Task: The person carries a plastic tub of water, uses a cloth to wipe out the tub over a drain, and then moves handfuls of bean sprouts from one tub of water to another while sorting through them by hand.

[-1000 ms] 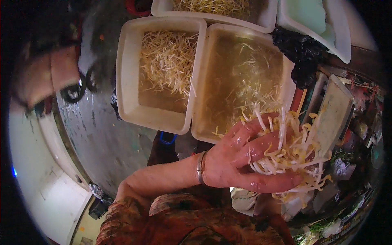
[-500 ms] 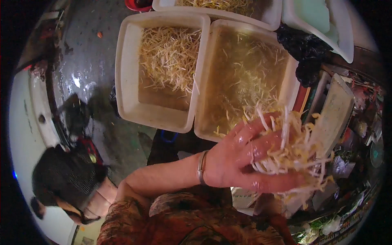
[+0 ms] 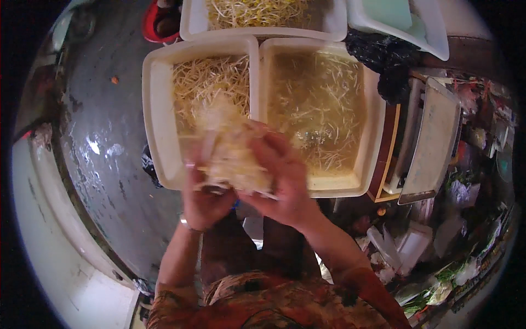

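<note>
A thick clump of bean sprouts (image 3: 233, 156) is cupped between my two hands, smeared by motion. My left hand (image 3: 201, 194), with a bracelet at the wrist, closes on its left side, while my right hand (image 3: 285, 178) curls around the right side. Both are above the near part of the left white tub (image 3: 155, 109), which contains a pile of bean sprouts (image 3: 189, 82). Beside it, the right tub (image 3: 377, 129) contains cloudy water with loose sprouts (image 3: 331, 118) floating in it. The hands and clump hide part of the left tub's near rim.
Another tub (image 3: 263, 34) with yellow-headed sprouts stands behind. A white container (image 3: 433, 46) and black plastic bag (image 3: 392, 60) are at the far right. A metal tray (image 3: 433, 142) leans beside the right tub. Wet grey floor (image 3: 112, 164) lies left, with a red basin (image 3: 150, 24).
My left hand has carried sprouts leftward from the near right to the left tub. My right hand has come into view against the clump. The person in a dark cap has gone from view.
</note>
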A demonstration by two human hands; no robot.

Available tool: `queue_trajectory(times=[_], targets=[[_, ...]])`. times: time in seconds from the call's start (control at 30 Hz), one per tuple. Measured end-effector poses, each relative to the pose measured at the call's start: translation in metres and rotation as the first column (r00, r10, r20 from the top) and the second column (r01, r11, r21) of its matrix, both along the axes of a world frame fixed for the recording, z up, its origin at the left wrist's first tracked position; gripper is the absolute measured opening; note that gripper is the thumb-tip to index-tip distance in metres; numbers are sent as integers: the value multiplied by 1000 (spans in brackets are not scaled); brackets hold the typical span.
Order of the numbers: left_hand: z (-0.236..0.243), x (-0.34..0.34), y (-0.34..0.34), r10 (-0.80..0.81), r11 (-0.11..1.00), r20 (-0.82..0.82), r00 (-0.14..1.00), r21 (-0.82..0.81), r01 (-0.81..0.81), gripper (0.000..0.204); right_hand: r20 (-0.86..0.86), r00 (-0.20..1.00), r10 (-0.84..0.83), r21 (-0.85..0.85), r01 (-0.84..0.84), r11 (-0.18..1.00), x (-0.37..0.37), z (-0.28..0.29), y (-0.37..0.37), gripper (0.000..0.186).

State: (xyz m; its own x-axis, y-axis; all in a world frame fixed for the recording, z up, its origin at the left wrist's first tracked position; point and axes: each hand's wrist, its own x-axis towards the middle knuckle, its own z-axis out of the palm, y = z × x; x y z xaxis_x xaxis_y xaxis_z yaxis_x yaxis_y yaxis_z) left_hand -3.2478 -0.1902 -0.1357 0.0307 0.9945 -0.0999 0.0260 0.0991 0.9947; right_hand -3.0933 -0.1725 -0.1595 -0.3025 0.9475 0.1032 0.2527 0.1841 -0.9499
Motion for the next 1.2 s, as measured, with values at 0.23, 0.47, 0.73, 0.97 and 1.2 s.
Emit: queue_trajectory(times=[0.23, 0.47, 0.73, 0.97, 1.2], targets=[[-93, -123, 3, -48, 951, -312, 949, -304, -52, 82, 112, 993, 44, -109, -32, 993, -73, -38, 14, 63], [-96, -91, 8, -214, 974, -821, 530, -221, 52, 68, 216, 962, -169, -192, 211, 958, 45, -67, 35, 39], [-51, 26, 72, -165, 961, -816, 554, -8, 275, 39, 553, 773, -310, 129, 288, 949, 152, -103, 112, 35], [-124, 109, 141, -269, 924, -898, 349, -138, 357, 60, 776, 590, -224, 104, 231, 967, 138, -137, 159, 32], [-172, 125, 168, -457, 823, -781, 425, -191, 535, 73, 672, 719, 177, -327, 75, 942, 158, -187, 174, 30]])
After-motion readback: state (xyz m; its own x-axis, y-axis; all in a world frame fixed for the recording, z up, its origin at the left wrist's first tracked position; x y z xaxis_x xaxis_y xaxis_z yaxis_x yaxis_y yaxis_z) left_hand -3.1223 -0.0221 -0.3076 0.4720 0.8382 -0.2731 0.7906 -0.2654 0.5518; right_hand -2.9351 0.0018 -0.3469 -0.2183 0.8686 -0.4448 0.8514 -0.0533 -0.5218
